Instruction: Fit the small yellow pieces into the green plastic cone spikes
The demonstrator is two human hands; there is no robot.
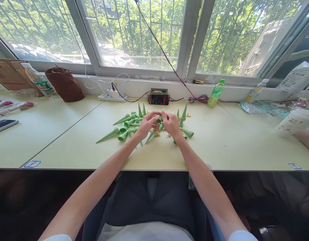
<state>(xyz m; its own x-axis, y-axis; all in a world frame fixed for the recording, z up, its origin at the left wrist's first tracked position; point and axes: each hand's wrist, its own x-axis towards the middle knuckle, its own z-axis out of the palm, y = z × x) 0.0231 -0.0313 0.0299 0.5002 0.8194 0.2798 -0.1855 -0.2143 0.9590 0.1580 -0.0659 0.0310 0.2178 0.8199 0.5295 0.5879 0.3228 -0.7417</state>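
Both of my hands meet over a loose heap of green plastic watering spikes (pixel 108 135) in the middle of the table. My left hand (pixel 147 125) curls its fingers around a green spike (pixel 159 119), most of which is covered. Close against it, my right hand (pixel 171 124) pinches at the same piece, thumb and fingers together. The exact grip is partly hidden. Small yellow valve-like pieces (pixel 157 134) lie under and between my hands. To the right, another green spike (pixel 184 113) stands upright beside more lying ones.
Behind the heap, a black device (pixel 158 98) with cables stands by the window ledge. A power strip (pixel 111 97), brown pouch (pixel 64 83) and water bottle (pixel 41 81) are at left. A green bottle (pixel 216 93) and white cup (pixel 296 122) are at right, near another person's arm (pixel 306 139).
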